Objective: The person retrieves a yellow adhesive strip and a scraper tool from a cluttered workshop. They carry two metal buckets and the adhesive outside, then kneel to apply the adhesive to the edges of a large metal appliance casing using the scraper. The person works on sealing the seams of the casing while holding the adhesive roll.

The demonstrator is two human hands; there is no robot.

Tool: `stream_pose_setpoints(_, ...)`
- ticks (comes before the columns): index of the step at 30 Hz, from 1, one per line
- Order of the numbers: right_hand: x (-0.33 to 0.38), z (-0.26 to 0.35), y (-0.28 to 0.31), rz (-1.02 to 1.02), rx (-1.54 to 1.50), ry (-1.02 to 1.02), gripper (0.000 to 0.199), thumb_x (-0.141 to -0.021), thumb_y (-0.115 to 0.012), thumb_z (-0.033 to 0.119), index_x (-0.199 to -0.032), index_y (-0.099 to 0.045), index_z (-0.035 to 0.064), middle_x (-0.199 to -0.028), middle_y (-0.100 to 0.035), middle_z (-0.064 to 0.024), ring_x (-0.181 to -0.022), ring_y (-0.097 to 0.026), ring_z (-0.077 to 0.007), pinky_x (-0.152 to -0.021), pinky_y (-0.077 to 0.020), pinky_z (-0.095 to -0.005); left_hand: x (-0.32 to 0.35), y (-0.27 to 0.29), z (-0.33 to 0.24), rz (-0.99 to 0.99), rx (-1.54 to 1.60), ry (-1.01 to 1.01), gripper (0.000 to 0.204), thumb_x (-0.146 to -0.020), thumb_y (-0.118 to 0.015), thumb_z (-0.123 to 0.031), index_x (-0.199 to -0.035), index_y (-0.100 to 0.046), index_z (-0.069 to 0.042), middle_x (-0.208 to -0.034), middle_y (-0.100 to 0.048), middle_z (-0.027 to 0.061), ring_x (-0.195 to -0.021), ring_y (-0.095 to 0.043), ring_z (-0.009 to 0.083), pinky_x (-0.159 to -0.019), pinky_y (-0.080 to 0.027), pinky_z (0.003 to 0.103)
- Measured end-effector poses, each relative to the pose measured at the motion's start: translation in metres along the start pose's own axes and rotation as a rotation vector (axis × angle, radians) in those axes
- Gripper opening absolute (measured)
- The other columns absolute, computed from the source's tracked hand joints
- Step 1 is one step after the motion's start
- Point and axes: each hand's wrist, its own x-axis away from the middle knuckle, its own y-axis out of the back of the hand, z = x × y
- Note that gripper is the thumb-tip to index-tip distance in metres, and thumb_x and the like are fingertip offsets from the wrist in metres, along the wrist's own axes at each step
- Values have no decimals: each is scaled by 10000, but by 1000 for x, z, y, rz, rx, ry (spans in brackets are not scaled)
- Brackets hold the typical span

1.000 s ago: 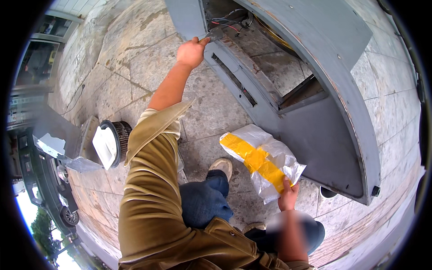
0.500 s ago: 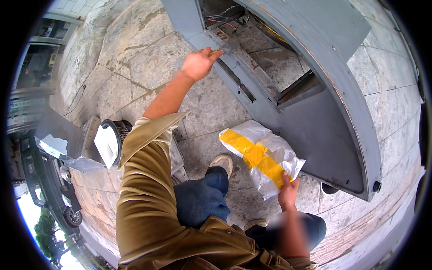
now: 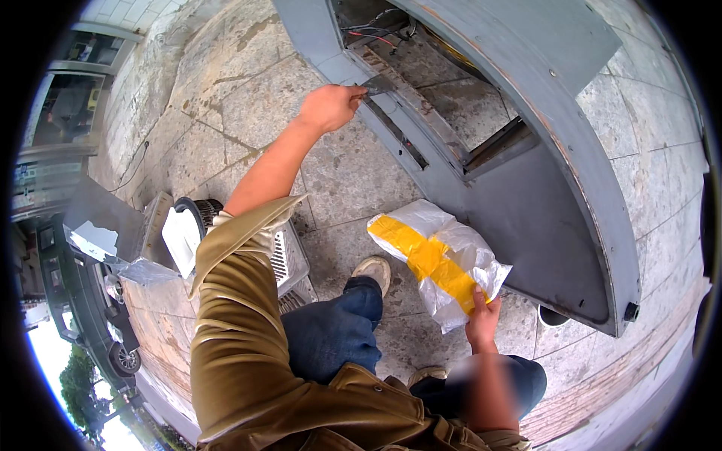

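A large grey metal casing (image 3: 530,225) with open cut-outs lies on the paving. At its near left edge my left hand (image 3: 331,107) is closed, fingertips pinched on something small. A thin dark-grey piece (image 3: 380,85) shows just beyond those fingertips, against the frame beside a narrow slot (image 3: 398,135). Whether my fingers grip that piece or a tool is unclear. Lower down, my right hand (image 3: 482,319) holds a crumpled white plastic package (image 3: 459,244) by its near corner, thumb on top. Wide yellow tape (image 3: 425,257) crosses the package, and its contents are hidden.
Red and dark wires (image 3: 376,34) hang inside the casing's upper opening. Left of my legs lie a slotted pale panel (image 3: 289,259), a round black finned part (image 3: 203,214) and a white sheet (image 3: 179,240). A dark green vehicle (image 3: 83,301) stands at far left.
My left hand has turned slightly and shifted a little down and left. The dark-grey piece now shows past its fingertips, where a yellowish bit showed before. My right hand and the package have barely moved.
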Motion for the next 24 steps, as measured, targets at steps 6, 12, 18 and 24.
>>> stream_pose_setpoints(6, -1, 1, 1, 7, 13, -35, 315, -911, -535, 205, -1107, -556, -41, -962, -608, -63, -850, -534, -125, -730, -432, -275, -30, 23, -33, 207, -148, 10, 318, -837, -534, -258, -1137, -640, -242, -1024, -661, 85, -951, -616, 288, -797, -499, 380)
stream_pose_setpoints(12, -2, -3, 1, 9, 11, 9, 312, -910, -536, 208, -1097, -567, -40, -957, -612, -67, -857, -537, -132, -751, -429, -282, -63, 9, -22, 245, -199, -29, 327, -831, -545, -262, -1145, -636, -248, -1037, -662, 75, -978, -613, 276, -821, -489, 364)
stream_pose_setpoints(18, -5, -8, 0, 30, -13, 56, 323, -910, -535, 204, -1119, -552, -42, -978, -609, -70, -861, -539, -135, -758, -431, -283, -37, -40, 17, 105, 448, 36, 347, -866, -578, -256, -1213, -595, -236, -1037, -664, 79, -921, -631, 239, -787, -485, 339)
stream_pose_setpoints(24, 0, -1, -1, 12, 18, -54, 317, -913, -527, 190, -1130, -544, -40, -1000, -605, -73, -892, -537, -137, -786, -426, -285, -19, -36, 34, 2, 673, 55, 335, -886, -576, -230, -1220, -587, -208, -982, -676, 77, -851, -637, 215, -745, -488, 333)
